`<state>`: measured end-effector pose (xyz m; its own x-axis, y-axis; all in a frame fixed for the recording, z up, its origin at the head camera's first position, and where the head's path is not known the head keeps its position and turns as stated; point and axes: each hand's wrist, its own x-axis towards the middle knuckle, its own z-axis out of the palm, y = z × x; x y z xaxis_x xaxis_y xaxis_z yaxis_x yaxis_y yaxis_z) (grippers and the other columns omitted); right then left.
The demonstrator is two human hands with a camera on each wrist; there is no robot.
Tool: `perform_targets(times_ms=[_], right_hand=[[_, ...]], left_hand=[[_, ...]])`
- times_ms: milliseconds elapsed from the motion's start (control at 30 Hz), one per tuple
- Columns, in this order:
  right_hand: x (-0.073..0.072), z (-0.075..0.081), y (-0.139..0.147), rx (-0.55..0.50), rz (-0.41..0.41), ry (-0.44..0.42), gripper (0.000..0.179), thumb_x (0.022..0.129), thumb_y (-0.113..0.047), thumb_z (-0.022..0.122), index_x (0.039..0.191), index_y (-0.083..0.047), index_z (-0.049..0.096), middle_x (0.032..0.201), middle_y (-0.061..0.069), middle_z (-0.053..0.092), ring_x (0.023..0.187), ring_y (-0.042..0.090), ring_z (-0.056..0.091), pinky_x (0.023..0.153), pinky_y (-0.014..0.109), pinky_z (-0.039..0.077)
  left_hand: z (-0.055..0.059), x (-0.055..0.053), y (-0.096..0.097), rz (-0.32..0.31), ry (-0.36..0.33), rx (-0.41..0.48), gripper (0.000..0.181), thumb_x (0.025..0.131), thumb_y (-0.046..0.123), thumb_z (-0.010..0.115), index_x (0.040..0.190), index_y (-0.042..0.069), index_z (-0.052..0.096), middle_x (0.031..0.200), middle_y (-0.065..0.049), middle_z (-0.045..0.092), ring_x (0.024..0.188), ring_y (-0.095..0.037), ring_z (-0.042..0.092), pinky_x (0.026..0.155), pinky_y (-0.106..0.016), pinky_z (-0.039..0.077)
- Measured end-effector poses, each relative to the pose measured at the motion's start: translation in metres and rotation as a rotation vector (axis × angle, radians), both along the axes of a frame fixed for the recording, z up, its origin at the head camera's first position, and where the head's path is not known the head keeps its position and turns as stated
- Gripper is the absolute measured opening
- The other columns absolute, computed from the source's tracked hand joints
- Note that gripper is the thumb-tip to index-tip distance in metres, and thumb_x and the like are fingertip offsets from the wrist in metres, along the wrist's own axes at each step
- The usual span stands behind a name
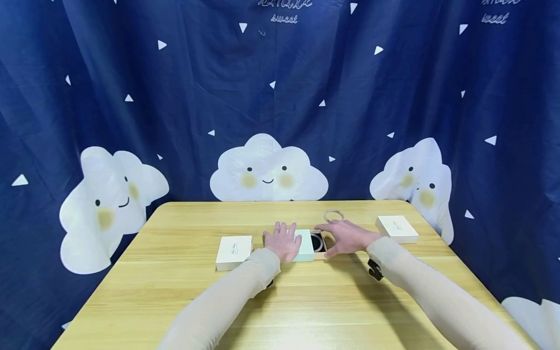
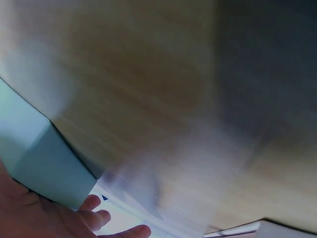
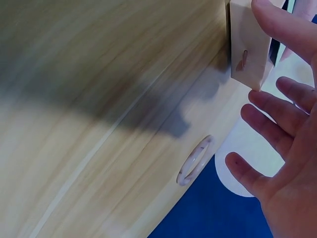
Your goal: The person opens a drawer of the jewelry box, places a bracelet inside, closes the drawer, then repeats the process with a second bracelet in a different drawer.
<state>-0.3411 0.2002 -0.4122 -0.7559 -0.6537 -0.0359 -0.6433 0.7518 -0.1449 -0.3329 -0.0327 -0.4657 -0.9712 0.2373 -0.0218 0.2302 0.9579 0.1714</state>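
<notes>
A mint-green box sleeve (image 1: 303, 245) lies mid-table with its pale pink drawer (image 3: 250, 47) partly slid out to the right. Inside the drawer, on dark lining, a bangle (image 1: 317, 242) shows in part. My left hand (image 1: 282, 243) rests on the sleeve's left part, fingers straight and spread, thumb over its top; in the left wrist view the fingertips reach past the sleeve's edge. With thumb and index finger spanning the drawer's width, my right hand (image 1: 347, 236) grips its outer end. A small ribbon tab (image 3: 244, 58) sticks out of the drawer's end face.
Another pale, marbled bangle (image 3: 195, 161) lies on the table behind my right hand. One white box (image 1: 234, 252) stands left of my left hand, a second white box (image 1: 397, 229) at the back right. A blue cloud-patterned curtain (image 1: 188, 121) hangs behind the wooden table (image 1: 144, 296).
</notes>
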Motion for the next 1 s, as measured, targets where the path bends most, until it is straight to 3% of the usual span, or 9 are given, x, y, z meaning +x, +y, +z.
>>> perform_targets(times_ms=[567, 833, 1000], right_hand=[[-0.003, -0.004, -0.006, -0.027, 0.036, 0.020, 0.088, 0.073, -0.045, 0.088, 0.147, -0.014, 0.052, 0.138, 0.007, 0.063, 0.125, 0.033, 0.059, 0.113, 0.068, 0.025], [-0.005, -0.006, -0.009, -0.038, 0.029, 0.003, 0.088, 0.073, -0.046, 0.088, 0.147, -0.014, 0.052, 0.136, 0.009, 0.064, 0.119, 0.030, 0.060, 0.105, 0.060, 0.042], [-0.004, -0.006, -0.012, -0.054, 0.019, -0.023, 0.088, 0.074, -0.046, 0.087, 0.148, -0.015, 0.051, 0.140, 0.006, 0.061, 0.118, 0.030, 0.061, 0.104, 0.058, 0.045]], left_hand=[[0.001, 0.001, 0.000, -0.005, -0.002, -0.022, 0.064, 0.106, 0.053, 0.015, 0.162, 0.022, 0.024, 0.164, -0.015, 0.029, 0.154, -0.036, 0.022, 0.111, -0.072, 0.027], [0.001, -0.001, 0.001, -0.004, -0.001, -0.016, 0.064, 0.106, 0.052, 0.016, 0.162, 0.022, 0.025, 0.164, -0.015, 0.030, 0.153, -0.037, 0.022, 0.111, -0.072, 0.026], [-0.001, -0.001, 0.001, -0.003, 0.003, -0.017, 0.064, 0.106, 0.053, 0.015, 0.161, 0.022, 0.025, 0.164, -0.015, 0.030, 0.153, -0.037, 0.023, 0.111, -0.072, 0.027]])
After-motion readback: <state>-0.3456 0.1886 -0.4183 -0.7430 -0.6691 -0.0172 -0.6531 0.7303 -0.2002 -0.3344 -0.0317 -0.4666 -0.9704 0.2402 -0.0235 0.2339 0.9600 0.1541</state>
